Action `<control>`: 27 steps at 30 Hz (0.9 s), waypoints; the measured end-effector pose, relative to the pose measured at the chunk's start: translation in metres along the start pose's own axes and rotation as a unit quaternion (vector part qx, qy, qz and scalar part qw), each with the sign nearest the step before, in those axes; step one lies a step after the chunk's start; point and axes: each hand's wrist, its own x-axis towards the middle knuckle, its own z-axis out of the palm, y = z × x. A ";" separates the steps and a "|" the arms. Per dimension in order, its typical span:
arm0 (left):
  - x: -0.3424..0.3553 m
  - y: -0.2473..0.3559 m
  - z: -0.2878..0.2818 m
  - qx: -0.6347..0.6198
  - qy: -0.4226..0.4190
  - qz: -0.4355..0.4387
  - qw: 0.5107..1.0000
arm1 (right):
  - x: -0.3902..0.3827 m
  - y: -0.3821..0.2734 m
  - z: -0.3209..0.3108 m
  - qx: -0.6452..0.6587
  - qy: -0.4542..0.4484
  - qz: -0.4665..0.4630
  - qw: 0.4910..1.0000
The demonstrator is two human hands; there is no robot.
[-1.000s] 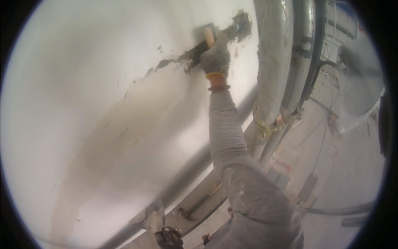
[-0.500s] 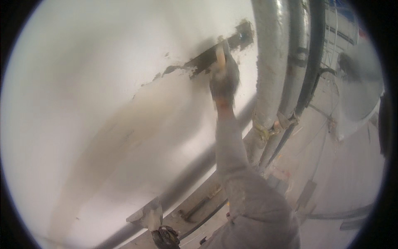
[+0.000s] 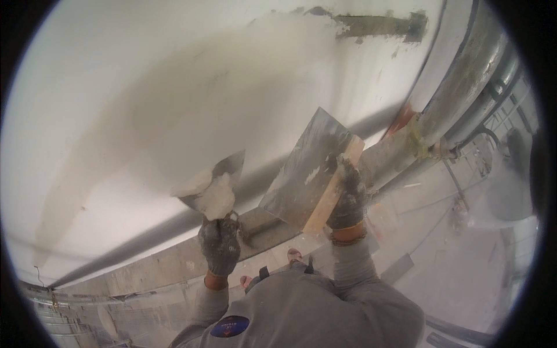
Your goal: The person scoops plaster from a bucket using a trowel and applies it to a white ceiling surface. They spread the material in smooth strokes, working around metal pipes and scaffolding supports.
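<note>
My left hand (image 3: 220, 246), in a dark, smeared glove, grips a trowel (image 3: 233, 164) by its handle, which the fingers hide. A lump of whitish plaster (image 3: 216, 198) covers much of its blade. Beside it on the right, my gloved right hand (image 3: 351, 200) is closed round the wooden grip of a wide plastering blade (image 3: 307, 168). Its grey metal face is turned upward with thin pale streaks on it. Both tools are held apart from each other, in front of a smooth white wall (image 3: 174, 98). High on the wall runs a rough dark strip (image 3: 377, 26).
Thick scaffold poles (image 3: 464, 75) rise along the right. A long grey beam (image 3: 156, 264) crosses below the wall. Cloudy plastic sheeting (image 3: 502, 188) hangs at far right. My feet (image 3: 295, 255) show low in the middle, above a pale, dusty floor.
My right hand has come down from the dark strip, bringing the wide blade beside the trowel. My left hand, earlier at the lower edge, is now raised into view. The whole view has shifted.
</note>
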 end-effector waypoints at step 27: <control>-0.034 -0.073 -0.014 0.023 -0.118 -0.132 0.984 | 0.026 -0.043 0.053 -0.395 -0.127 -0.271 0.868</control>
